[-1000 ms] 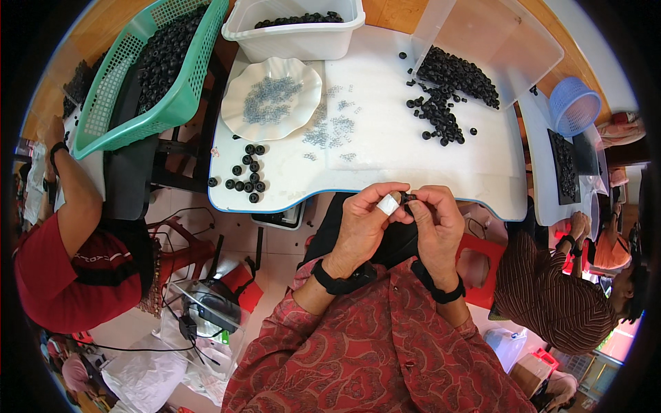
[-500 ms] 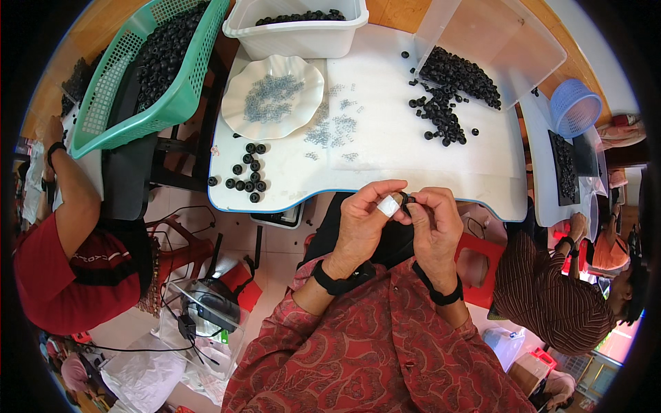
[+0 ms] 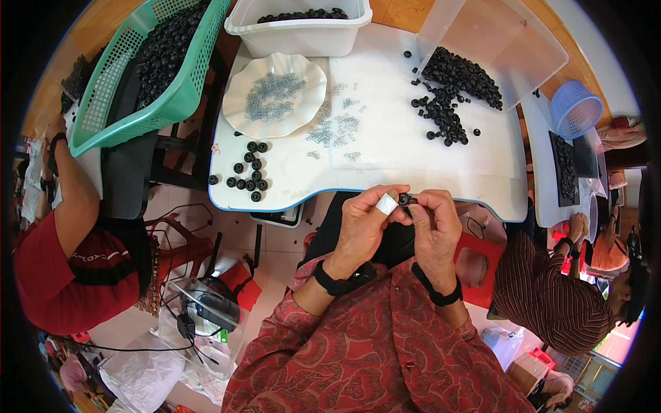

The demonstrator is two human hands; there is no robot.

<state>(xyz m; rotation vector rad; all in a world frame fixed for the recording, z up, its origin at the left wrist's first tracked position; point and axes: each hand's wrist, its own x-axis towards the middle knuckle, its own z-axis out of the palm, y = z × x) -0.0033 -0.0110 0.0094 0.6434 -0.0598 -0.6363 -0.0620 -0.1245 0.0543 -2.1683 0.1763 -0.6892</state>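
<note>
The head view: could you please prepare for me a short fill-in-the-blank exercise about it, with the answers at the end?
1. The left hand and right hand hold a small part coloured ____.
2. White wrap is on a digit of the ____ hand.
3. The clear bin is near the far ____ corner of the table.
4. The long basket with perforated sides is coloured ____.
Missing words: black; left; right; green.

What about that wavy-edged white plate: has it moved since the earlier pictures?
No: judged against the white table and its blue front edge, the wavy-edged plate shows no visible shift any way.
</note>
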